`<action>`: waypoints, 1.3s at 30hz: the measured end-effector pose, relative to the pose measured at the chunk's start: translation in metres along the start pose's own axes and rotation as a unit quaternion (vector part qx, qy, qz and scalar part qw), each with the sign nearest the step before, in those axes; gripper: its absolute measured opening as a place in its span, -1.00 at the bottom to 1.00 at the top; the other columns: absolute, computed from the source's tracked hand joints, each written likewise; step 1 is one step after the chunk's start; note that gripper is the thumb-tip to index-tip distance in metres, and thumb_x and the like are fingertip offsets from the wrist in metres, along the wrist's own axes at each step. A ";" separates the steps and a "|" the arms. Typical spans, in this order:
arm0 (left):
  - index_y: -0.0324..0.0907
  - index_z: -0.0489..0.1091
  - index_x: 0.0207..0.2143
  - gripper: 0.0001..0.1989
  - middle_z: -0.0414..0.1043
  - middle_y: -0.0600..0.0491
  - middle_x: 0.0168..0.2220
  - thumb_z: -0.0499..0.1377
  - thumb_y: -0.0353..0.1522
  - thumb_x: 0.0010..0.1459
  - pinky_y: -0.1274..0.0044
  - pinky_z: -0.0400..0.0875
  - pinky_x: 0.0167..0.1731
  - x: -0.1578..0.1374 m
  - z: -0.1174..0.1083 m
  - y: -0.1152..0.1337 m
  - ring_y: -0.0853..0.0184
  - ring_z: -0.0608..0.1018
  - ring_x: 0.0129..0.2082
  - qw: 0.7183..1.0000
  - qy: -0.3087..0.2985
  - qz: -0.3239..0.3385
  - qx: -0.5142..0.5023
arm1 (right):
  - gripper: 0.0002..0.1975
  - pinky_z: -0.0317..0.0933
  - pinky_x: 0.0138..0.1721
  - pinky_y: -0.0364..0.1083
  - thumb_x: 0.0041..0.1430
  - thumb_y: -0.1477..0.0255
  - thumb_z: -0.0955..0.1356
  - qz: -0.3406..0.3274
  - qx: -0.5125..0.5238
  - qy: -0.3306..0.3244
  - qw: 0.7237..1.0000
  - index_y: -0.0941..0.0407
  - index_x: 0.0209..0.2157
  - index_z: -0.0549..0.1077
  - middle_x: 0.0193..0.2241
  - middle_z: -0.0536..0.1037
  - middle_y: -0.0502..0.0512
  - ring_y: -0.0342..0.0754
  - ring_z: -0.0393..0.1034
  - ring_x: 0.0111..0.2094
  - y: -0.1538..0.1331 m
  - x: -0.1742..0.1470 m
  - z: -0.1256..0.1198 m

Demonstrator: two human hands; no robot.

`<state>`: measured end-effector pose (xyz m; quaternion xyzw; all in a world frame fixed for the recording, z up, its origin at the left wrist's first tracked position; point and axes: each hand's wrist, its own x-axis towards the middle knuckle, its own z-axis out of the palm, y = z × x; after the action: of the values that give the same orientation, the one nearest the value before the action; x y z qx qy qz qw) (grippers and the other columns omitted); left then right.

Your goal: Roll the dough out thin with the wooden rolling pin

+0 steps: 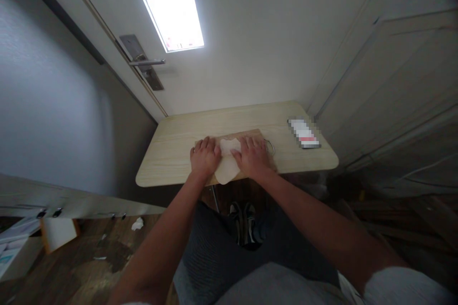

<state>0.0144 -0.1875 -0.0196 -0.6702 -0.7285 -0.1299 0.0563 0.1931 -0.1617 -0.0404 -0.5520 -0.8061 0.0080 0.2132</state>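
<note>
A pale, flat, soft-looking sheet, perhaps dough (227, 170), lies on a brown board (253, 133), with its rounded near end reaching the table's front edge. My left hand (206, 156) rests palm down at the sheet's left side, fingers stretched forward over the board. On the other side, my right hand (252, 155) lies flat, its thumb on the sheet and its fingers spread toward the far edge. Whatever is under both palms is hidden. A thin metal ring (270, 147) sticks out at the board's right end, beside my right hand.
The small light-wood table (171, 152) stands against a white door with a metal handle (147, 62). A phone (303, 132) with a blurred-out screen lies at the table's right. Crumpled white paper (137, 223) and scraps are on the floor at left, near an open drawer (21, 257).
</note>
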 end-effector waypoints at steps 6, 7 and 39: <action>-0.16 0.35 0.16 -0.53 0.36 -0.09 0.23 -0.14 -0.20 0.39 0.25 0.22 0.19 -0.020 0.002 -0.004 0.12 0.32 0.25 0.999 0.020 0.018 -0.030 | -0.31 -0.21 0.28 0.31 0.38 0.07 0.16 -0.006 0.014 0.020 1.000 0.26 0.33 0.14 0.30 0.25 0.40 0.29 0.05 0.31 -0.005 -0.028 -0.001; -0.17 0.35 0.16 -0.54 0.37 -0.09 0.22 -0.13 -0.19 0.39 0.25 0.21 0.19 -0.023 0.003 -0.005 0.12 0.31 0.25 0.999 0.025 0.020 -0.033 | -0.30 -0.22 0.28 0.32 0.37 0.07 0.16 -0.009 0.015 0.022 1.000 0.26 0.34 0.13 0.30 0.24 0.40 0.29 0.04 0.31 -0.005 -0.032 -0.002; -0.06 0.30 0.16 -0.47 0.40 -0.13 0.11 0.25 -0.14 0.18 0.19 0.32 0.15 -0.084 -0.027 -0.024 0.07 0.40 0.15 0.977 0.149 0.008 -0.153 | -0.70 0.13 0.09 0.11 0.29 0.25 0.31 -0.066 0.098 0.046 0.992 0.12 -0.07 0.49 -0.10 0.53 0.20 0.14 0.30 -0.01 0.055 -0.045 -0.011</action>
<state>-0.0041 -0.2770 -0.0184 -0.6494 -0.6784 -0.3378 0.0626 0.2592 -0.1833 -0.0594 -0.4740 -0.8254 0.0472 0.3031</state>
